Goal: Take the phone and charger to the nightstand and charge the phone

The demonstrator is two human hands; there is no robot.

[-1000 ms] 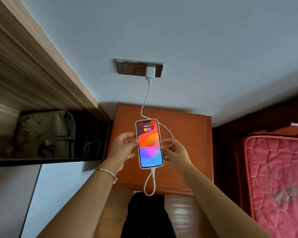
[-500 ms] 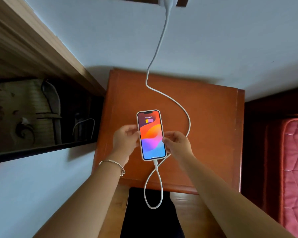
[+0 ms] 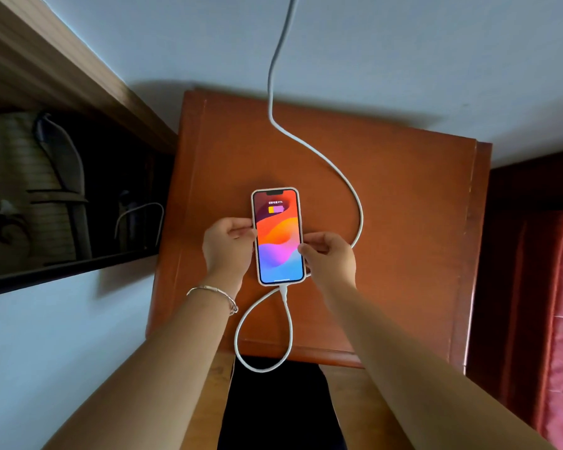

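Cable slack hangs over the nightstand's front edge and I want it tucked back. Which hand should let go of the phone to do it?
Probably the left hand. The cable loop hangs off the nightstand just below that wrist, an unobstructed reach. The right hand can steady the phone meanwhile; it sits over the cable's other run.

Both hands, left hand (image 3: 226,246) and right hand (image 3: 330,259), grip the lit white-cased phone (image 3: 277,236) by its edges. It lies over the orange-brown wooden nightstand (image 3: 403,222), with the white charging cable (image 3: 338,177) plugged into its bottom.

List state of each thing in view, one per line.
phone: screen lit, battery graphic showing, cable plugged in, over the nightstand
cable: runs up the wall out of view, slack loop past front edge
left hand: gripping phone's left edge
right hand: gripping phone's right edge
nightstand: against wall
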